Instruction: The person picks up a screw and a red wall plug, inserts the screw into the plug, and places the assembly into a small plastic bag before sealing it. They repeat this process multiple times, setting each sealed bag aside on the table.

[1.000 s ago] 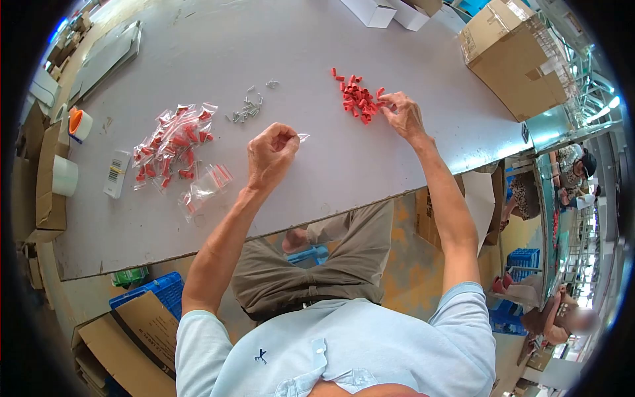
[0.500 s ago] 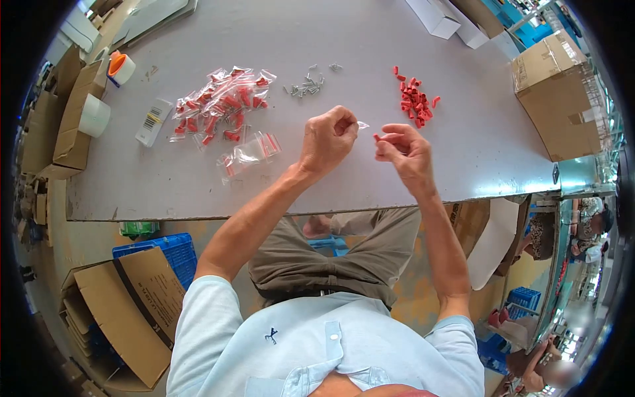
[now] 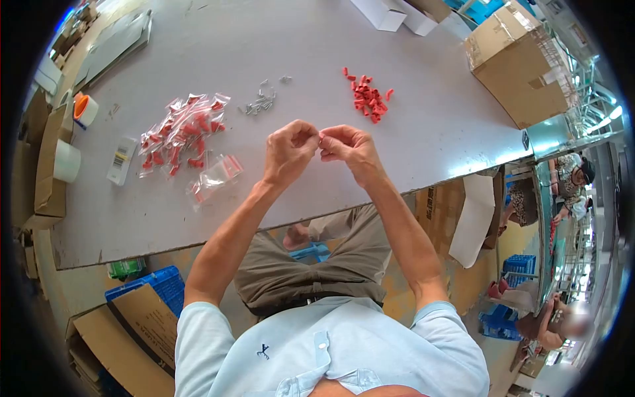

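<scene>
My left hand [image 3: 290, 152] and my right hand [image 3: 352, 151] meet at their fingertips above the table, both closed in a pinch. A small red plastic cap [image 3: 321, 136] shows between them, held by my right fingers. What my left fingers pinch is mostly hidden now; half a second ago a bit of clear plastic bag stuck out there. Beyond the right hand lies a pile of red caps [image 3: 370, 99]. Past my left hand are loose silver screws [image 3: 261, 101]. Filled clear bags with red pieces [image 3: 182, 129] form a heap at left, flat bags [image 3: 217, 177] in front of it.
On the grey table [image 3: 278, 40], a cardboard box [image 3: 519, 66] stands at right and white boxes [image 3: 380, 13] at the back. A labelled packet [image 3: 122, 161] and tape rolls [image 3: 84, 109] are at left. People sit farther off at right.
My hands were apart and have come together, the right one bringing the red cap to the left fingertips. The camera view has turned and shifted, so the table appears tilted.
</scene>
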`<state>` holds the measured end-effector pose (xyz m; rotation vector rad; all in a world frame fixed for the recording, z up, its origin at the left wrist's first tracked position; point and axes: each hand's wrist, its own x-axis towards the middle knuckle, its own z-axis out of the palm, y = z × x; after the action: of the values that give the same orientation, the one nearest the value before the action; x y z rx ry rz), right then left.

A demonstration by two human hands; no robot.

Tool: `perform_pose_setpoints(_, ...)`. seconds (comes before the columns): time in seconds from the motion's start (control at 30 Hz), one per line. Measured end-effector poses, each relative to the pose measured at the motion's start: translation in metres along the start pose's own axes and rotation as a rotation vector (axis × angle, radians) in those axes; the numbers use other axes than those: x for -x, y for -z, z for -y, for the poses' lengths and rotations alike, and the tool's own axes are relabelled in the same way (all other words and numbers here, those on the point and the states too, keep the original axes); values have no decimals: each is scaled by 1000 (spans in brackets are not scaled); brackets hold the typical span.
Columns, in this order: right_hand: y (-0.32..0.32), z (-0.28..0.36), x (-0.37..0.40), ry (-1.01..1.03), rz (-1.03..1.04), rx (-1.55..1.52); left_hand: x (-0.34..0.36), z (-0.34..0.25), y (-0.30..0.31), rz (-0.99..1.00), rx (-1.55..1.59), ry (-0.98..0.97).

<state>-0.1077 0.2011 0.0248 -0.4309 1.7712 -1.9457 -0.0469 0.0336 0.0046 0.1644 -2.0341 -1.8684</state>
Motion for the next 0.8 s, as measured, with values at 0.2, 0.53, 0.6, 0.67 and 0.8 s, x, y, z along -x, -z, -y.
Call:
perform_pose_setpoints(0.2, -6, -7, 9, 237, -182, 536, 9, 0, -7, 18, -341, -472)
perform_pose_setpoints(0.53, 145, 27, -27, 509, -349, 1114, 4, 5, -8, 10, -67, -40)
perform_pose_setpoints(0.6, 184, 30, -51, 444, -386, 1255, 4, 7, -7, 23, -139, -119)
perform_pose_setpoints(0.67, 203, 32, -75, 384, -326, 1312, 3, 9, -7, 24, -121, -109)
perform_pose_setpoints(0.8, 213, 28, -114, 408, -238, 1435, 2, 5, -6, 18, -109, -96)
